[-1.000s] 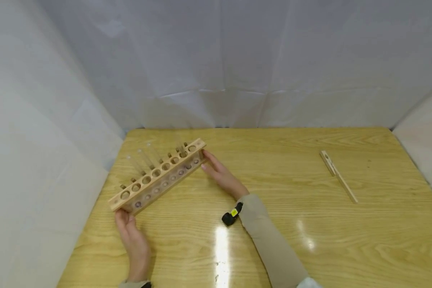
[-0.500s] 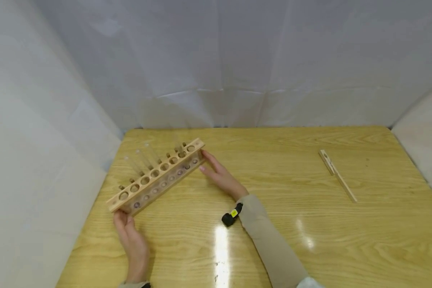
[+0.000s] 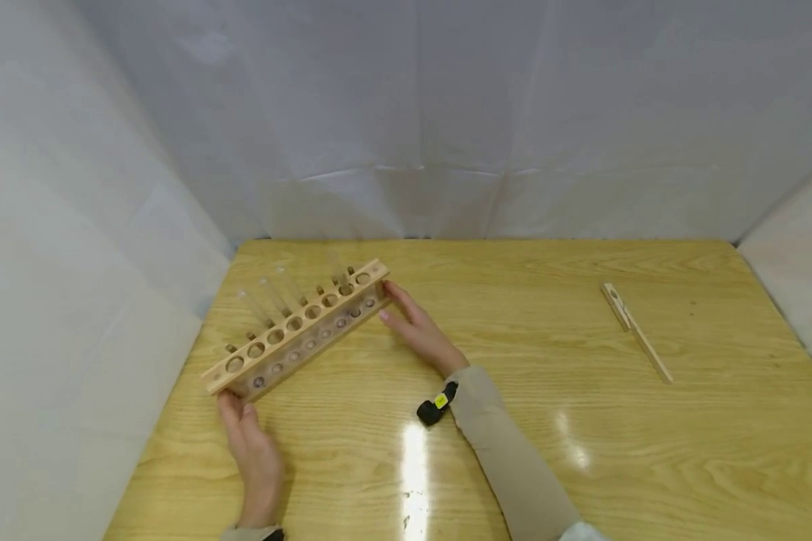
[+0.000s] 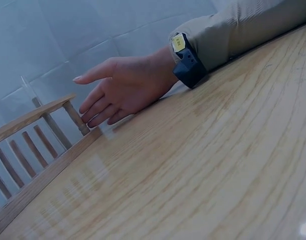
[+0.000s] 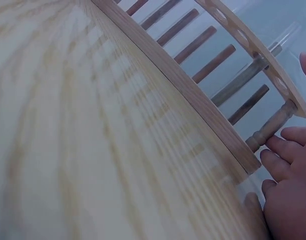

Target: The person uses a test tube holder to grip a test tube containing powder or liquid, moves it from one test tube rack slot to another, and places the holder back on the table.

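A wooden test tube rack (image 3: pixel 294 330) stands slantwise on the left part of the table, with a row of holes in front and short pegs behind. Several clear test tubes (image 3: pixel 291 285) rise from it, three of them along the rear pegs. My left hand (image 3: pixel 253 454) lies at the rack's near left end, its fingertips partly hidden by the rack. At the far right end, my right hand (image 3: pixel 422 334) has its fingers touching the end post (image 5: pixel 273 127). In the left wrist view that right hand (image 4: pixel 130 85) shows straight fingers and a raised thumb.
A wooden test tube clamp (image 3: pixel 636 330) lies on the right side of the wood-grained table (image 3: pixel 514 323). White sheeting (image 3: pixel 446 120) hangs behind and at both sides. A small black camera (image 3: pixel 429 411) with a yellow label is strapped to the right wrist.
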### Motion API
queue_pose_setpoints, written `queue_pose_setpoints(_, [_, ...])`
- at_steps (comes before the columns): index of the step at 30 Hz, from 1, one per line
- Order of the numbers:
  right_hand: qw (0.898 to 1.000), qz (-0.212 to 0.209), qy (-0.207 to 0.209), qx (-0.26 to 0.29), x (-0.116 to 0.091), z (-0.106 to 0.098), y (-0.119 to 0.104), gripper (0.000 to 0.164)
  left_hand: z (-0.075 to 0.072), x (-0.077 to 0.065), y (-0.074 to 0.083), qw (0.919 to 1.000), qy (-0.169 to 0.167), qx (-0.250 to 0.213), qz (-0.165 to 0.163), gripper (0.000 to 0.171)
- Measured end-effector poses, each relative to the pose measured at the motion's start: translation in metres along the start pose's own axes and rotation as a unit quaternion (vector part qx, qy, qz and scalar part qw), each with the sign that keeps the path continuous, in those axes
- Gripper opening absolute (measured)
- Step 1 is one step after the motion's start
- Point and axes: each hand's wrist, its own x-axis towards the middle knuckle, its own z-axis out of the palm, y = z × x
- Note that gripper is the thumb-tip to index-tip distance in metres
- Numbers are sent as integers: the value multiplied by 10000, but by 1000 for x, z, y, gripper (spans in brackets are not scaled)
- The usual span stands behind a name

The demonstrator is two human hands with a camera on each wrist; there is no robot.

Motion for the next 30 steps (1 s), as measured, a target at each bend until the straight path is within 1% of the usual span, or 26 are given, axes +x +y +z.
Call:
queue_pose_setpoints(3, [10000,-64,28,21,-6,-2,-13,66,0,1,-1,9999,-61,73,53,56])
queue_pose_setpoints(6, [9996,-195,161,111,-12,-4,-25,63,1,2,-1,9997,-127,103,177,55])
queue_pose_setpoints(10, [9986,-329,297,275,-13,-5,-27,62,5,3,-1,9995,-114,43,295,54])
queue_pose_setpoints(12, [9979,-393,363,374,-12,-5,-26,61,8,5,-1,9993,-96,-81,346,54])
queue_pose_setpoints(17, [9945,-505,611,682,-10,-5,-21,62,18,10,-1,9988,-148,-282,374,54])
queue_pose_setpoints(20, [9920,-498,791,852,-9,-5,-19,62,23,14,-1,9988,-231,-256,339,54])
queue_pose_setpoints(24, [9884,-468,1106,930,-10,-5,-18,62,31,19,-2,9987,-300,-172,379,54])
queue_pose_setpoints(27, [9861,-459,1310,911,-11,-6,-18,61,39,24,-2,9984,-307,-277,373,54])
queue_pose_setpoints(30, [9844,-430,1465,873,-12,-9,-18,63,49,32,-2,9979,-321,-484,303,55])
